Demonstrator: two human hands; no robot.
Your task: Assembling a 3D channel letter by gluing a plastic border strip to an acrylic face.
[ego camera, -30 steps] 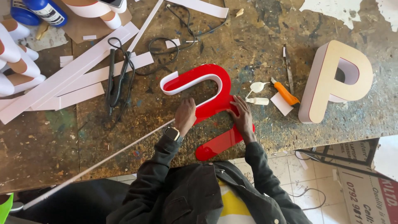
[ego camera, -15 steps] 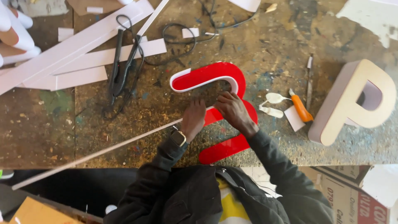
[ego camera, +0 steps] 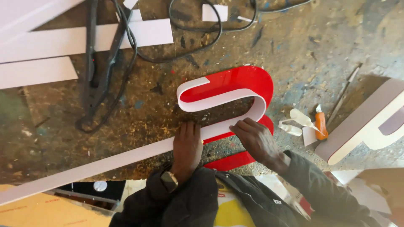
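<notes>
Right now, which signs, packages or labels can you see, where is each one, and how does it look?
Red sign letter: table centre, curved, white strip edge, under both hands.
White sign letter: right edge, blocky, white with tan side.
Cardboard box: bottom left, flat, tan.
No screens seen.

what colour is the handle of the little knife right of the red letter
Orange: the utility knife beside the red letter has an orange handle, seen in the head view.

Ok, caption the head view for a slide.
Left hand and right hand press a white strip along a red letter face.
</notes>
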